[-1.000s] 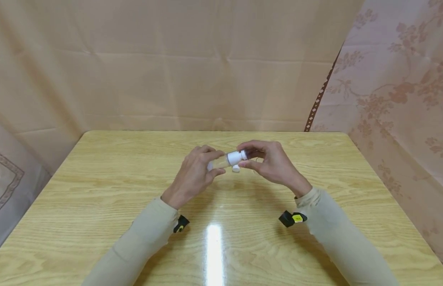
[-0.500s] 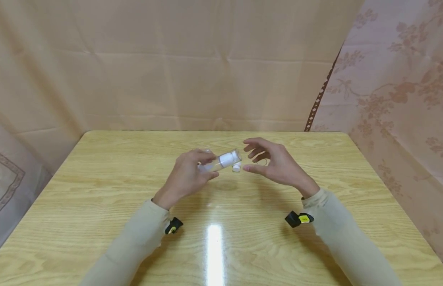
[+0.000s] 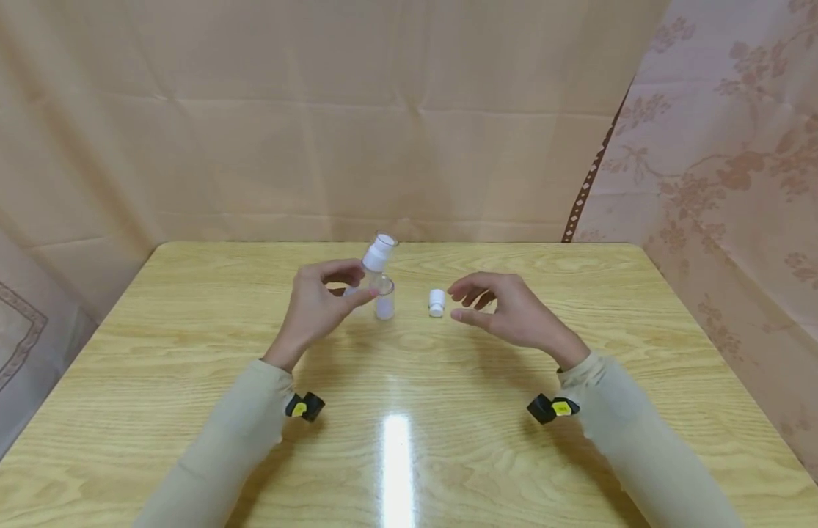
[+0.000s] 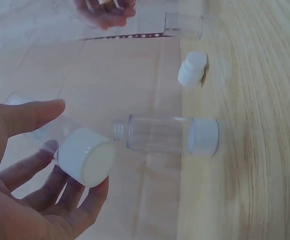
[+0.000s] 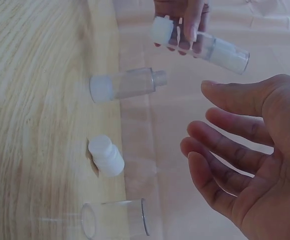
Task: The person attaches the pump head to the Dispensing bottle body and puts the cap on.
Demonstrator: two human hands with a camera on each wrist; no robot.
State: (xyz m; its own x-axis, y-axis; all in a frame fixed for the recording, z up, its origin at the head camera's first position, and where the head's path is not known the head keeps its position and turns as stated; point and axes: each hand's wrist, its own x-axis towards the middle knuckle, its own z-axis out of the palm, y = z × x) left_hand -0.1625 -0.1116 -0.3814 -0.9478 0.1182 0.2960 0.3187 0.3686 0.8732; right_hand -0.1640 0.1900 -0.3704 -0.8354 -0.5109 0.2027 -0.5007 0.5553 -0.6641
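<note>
My left hand holds a clear pump bottle tilted above the table, with fingers and thumb round its body. Its white base faces the left wrist camera, and a clear cap covers the white pump at its other end. Just beyond the thumb, a second clear bottle with a white base stands upright without a top. A small white pump head rests on the table between the hands. Nearest to it is my right hand, holding nothing, its fingers loosely bent and apart from the thumb.
A clear cap stands on the table beside the pump head; in the head view the right hand hides it. The wood-grain table ends at a hanging beige cloth. Patterned cloth hangs on the right.
My right hand has let go of the bottle's capped end and drawn slightly right. The left hand has carried the bottle left and turned it more upright, uncovering the standing bottle.
</note>
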